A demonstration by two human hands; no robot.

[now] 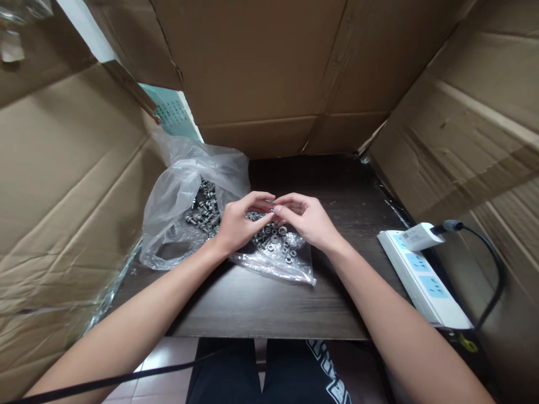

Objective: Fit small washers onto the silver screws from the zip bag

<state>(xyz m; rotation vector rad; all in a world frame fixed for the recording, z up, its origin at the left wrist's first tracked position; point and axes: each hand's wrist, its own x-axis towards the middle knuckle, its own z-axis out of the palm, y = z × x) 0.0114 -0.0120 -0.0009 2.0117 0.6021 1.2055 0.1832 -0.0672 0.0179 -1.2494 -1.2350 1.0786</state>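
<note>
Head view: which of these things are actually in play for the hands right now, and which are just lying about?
In play:
left hand
right hand
small metal part pinched between their fingertips
loose nuts and washers
flat clear bag
bag of bolts

Lying about:
power strip
white plug adapter
cardboard walls
black cable

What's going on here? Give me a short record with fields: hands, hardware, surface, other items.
Hands: left hand and right hand meet fingertip to fingertip over the hardware, pinching something too small to identify.
Hardware: metal screws and nuts on a clear bag; more in a crumpled plastic bag.
Surface: dark wooden table.
Other items: white power strip, cardboard walls.
</note>
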